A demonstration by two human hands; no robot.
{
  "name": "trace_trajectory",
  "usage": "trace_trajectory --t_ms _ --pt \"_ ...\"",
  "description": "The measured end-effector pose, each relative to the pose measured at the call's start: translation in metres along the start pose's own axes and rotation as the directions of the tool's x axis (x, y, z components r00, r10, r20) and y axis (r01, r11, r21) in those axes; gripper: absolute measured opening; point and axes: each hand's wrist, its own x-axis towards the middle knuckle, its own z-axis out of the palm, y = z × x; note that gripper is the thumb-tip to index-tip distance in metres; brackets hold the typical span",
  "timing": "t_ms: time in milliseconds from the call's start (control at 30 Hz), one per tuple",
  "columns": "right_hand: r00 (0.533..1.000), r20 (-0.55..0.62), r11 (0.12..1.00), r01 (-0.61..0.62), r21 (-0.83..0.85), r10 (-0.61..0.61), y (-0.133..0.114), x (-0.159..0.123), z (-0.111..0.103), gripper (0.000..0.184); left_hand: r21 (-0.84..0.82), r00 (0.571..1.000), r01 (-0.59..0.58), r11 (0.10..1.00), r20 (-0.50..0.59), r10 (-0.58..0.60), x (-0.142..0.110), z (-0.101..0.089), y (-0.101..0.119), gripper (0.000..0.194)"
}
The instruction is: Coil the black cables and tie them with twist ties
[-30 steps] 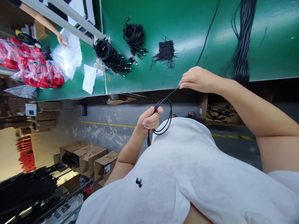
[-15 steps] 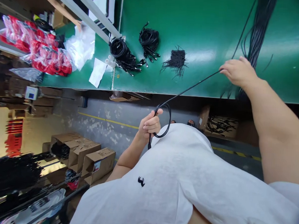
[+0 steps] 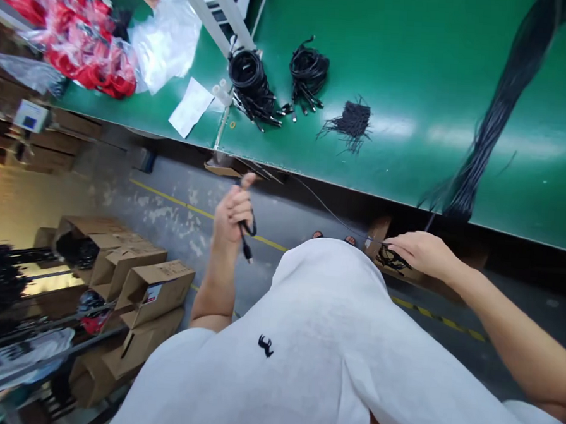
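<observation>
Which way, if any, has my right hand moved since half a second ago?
Yes, toward your body: your right hand went from over the green worktable to past its near edge.

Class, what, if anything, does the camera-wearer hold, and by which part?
The left hand grips a black cable near its plug. The right hand pinches a blurred strand, perhaps the same cable; exactly where is unclear.

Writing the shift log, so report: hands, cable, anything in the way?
Left hand closed on black cable. Right hand holding thin cord, blurred. Cord bundle near right hand; no obstruction seen.
</observation>
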Motion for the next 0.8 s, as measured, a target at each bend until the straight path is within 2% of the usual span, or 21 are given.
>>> trace_trajectory --t_ms 100,167,200,267,333,367,433,533,600,667,733,767,800 --pt "0.967 -0.010 0.961 0.253 0.113 -0.253 -0.043 0.044 -0.043 0.039 0.220 0.986 0.157 0.963 0.023 -0.166 0.015 0.013 -0.044 0.021" --pt "0.946 -0.048 0.920 0.321 0.225 -0.319 -0.067 0.072 -0.071 0.040 0.346 0.966 0.173 0.922 0.124 -0.227 0.020 0.023 -0.073 0.020" --pt "0.946 -0.067 0.905 0.324 0.275 -0.318 -0.075 0.084 -0.082 0.040 0.408 0.940 0.181 0.895 0.195 -0.279 0.020 0.027 -0.086 0.024" --pt "0.959 -0.103 0.898 0.284 0.336 -0.265 -0.079 0.103 -0.096 0.040 0.499 0.853 0.213 0.840 0.324 -0.410 0.016 0.035 -0.100 0.030" --pt "0.973 -0.108 0.906 0.229 0.356 -0.204 -0.070 0.115 -0.097 0.041 0.513 0.776 0.269 0.815 0.386 -0.499 0.008 0.042 -0.102 0.029" --pt "0.978 -0.094 0.908 0.207 0.364 -0.185 -0.061 0.119 -0.094 0.042 0.487 0.764 0.306 0.818 0.387 -0.516 0.004 0.044 -0.098 0.028" --pt "0.988 -0.050 0.916 0.153 0.371 -0.144 -0.034 0.119 -0.080 0.045 0.377 0.799 0.375 0.847 0.332 -0.502 -0.001 0.048 -0.086 0.032" --pt "0.998 -0.063 0.967 0.012 0.253 0.004 0.030 0.101 -0.055 0.043 0.201 0.866 0.423 0.883 0.196 -0.460 -0.006 0.048 -0.073 0.044" --pt "0.985 -0.108 0.987 -0.128 0.098 0.138 0.077 0.083 -0.042 0.038 0.140 0.873 0.446 0.884 0.149 -0.464 -0.008 0.045 -0.075 0.045" --pt "0.957 -0.121 0.963 -0.270 -0.025 0.265 0.110 0.066 -0.036 0.034 0.128 0.853 0.487 0.864 0.143 -0.502 -0.009 0.042 -0.081 0.043" --pt "0.927 -0.112 0.922 -0.369 -0.114 0.357 0.112 0.054 -0.035 0.031 0.134 0.844 0.502 0.854 0.141 -0.518 -0.007 0.037 -0.083 0.042" --pt "0.919 -0.100 0.907 -0.392 -0.152 0.380 0.101 0.050 -0.036 0.029 0.131 0.861 0.476 0.870 0.136 -0.491 -0.006 0.035 -0.078 0.043" --pt "0.922 -0.080 0.903 -0.387 -0.185 0.378 0.083 0.045 -0.036 0.029 0.116 0.895 0.413 0.903 0.133 -0.427 -0.005 0.032 -0.070 0.043"
